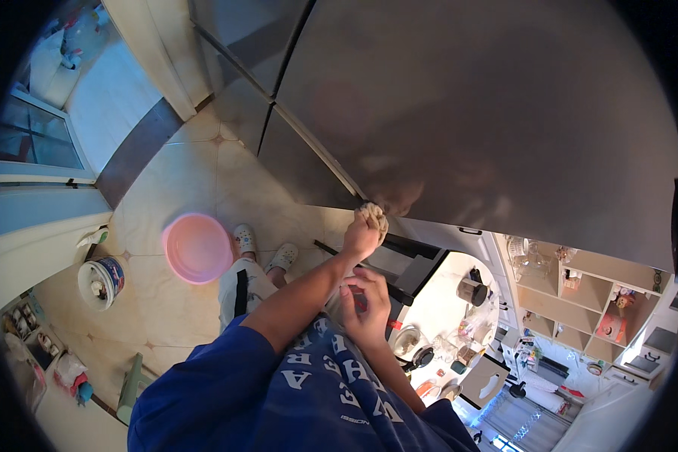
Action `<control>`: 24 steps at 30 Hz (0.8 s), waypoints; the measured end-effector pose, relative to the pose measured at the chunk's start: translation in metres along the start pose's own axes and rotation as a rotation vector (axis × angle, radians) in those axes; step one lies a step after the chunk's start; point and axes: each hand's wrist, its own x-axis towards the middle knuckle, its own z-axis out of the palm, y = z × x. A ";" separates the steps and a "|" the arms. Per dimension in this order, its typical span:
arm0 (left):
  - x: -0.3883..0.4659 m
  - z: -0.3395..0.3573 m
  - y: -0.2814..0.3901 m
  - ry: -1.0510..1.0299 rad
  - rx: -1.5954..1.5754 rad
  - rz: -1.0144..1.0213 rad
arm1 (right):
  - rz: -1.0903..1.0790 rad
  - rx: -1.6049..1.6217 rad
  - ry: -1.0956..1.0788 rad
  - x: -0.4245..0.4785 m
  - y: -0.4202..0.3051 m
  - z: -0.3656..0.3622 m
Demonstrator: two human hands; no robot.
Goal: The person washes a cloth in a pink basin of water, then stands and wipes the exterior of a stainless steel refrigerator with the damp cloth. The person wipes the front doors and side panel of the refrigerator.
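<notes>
My left hand [361,240] grips a crumpled beige cloth [374,217]. The cloth is against the side edge of a dark grey refrigerator [463,113], at the end of the long groove [319,148] between its upper and lower doors. A blurred reflection of the hand shows on the glossy door beside it. Nearer my chest, my right hand [368,305] hangs free with its fingers bent and apart, and I see nothing held in it. My left forearm reaches out past it.
On the tiled floor stand a pink basin [226,226] near my feet and a white bucket [92,291] with things inside. A white tabletop [457,268] with jars and dishes is close on my right. Beyond are open shelves [585,271]; a green stool [130,384] stands lower left.
</notes>
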 end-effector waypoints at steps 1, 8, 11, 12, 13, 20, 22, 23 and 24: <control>0.014 -0.008 -0.001 0.099 -0.100 0.029 | -0.021 0.001 -0.001 0.004 0.003 -0.004; 0.108 -0.163 0.207 0.922 -0.135 0.462 | 0.054 0.059 0.214 0.008 0.040 -0.035; 0.107 -0.148 0.203 0.957 -0.076 0.324 | 0.129 0.139 0.195 0.004 0.043 -0.035; 0.087 -0.121 0.195 0.958 0.066 0.213 | 0.182 0.159 0.183 0.003 0.042 -0.037; 0.085 -0.108 0.168 0.920 0.034 0.242 | 0.164 0.132 0.119 0.006 0.041 -0.034; 0.014 -0.007 0.069 0.341 -0.046 -0.242 | 0.029 0.123 0.051 0.036 0.026 -0.014; -0.018 -0.019 0.145 0.142 -0.392 -0.236 | 0.021 0.104 0.090 0.039 0.034 -0.020; -0.010 -0.032 0.160 0.217 -0.468 -0.084 | 0.005 0.111 0.094 0.045 0.035 -0.018; -0.003 -0.043 0.175 0.273 -0.540 0.075 | 0.024 0.115 0.089 0.048 0.033 -0.018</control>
